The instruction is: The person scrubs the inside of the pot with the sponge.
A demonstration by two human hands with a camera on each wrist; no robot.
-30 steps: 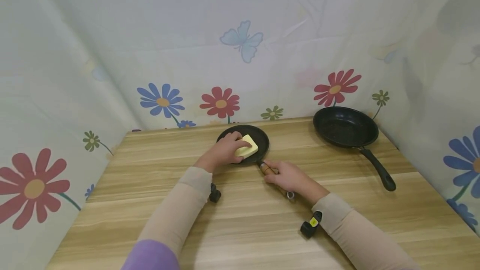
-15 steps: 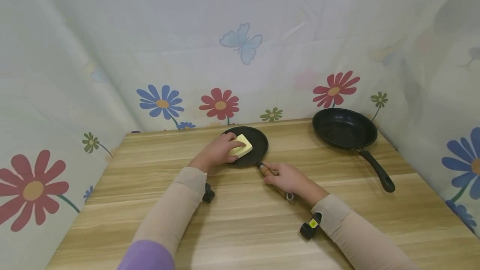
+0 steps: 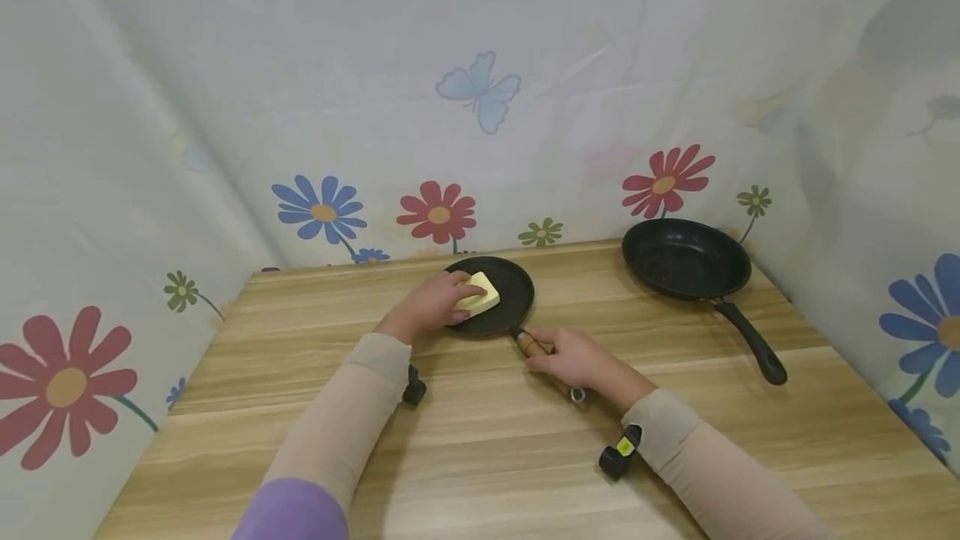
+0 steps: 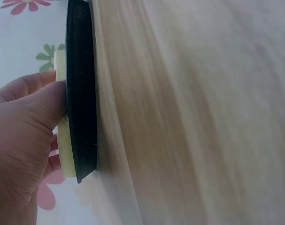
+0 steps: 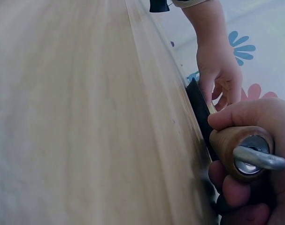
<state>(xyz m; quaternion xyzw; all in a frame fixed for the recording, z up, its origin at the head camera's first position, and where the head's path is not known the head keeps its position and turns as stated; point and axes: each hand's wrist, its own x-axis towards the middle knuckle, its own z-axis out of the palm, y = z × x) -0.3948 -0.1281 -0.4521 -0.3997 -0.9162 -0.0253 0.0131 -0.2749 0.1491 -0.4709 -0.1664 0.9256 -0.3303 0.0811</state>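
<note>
A small round black frying pan (image 3: 516, 297) lies on the wooden table near its back edge. My left hand (image 3: 429, 307) grips a pale yellow sponge (image 3: 483, 297) and holds it against the pan's inner surface, left of centre. In the left wrist view the thumb and fingers clasp the edges of the sponge (image 4: 66, 150) above the dark pan wall (image 4: 81, 89). My right hand (image 3: 573, 357) is wrapped round the pan's wooden handle (image 3: 529, 343). A metal hanging ring (image 5: 259, 158) shows at the handle's end in the right wrist view.
A larger black frying pan (image 3: 684, 261) rests at the back right of the table (image 3: 480, 457), its black handle (image 3: 753, 344) pointing toward the front right. A white cloth backdrop (image 3: 360, 65) with printed flowers rises behind and at both sides.
My left hand has slid the sponge leftward over the pan, a larger shift at first and a slight one since. The right hand keeps its hold on the handle.
</note>
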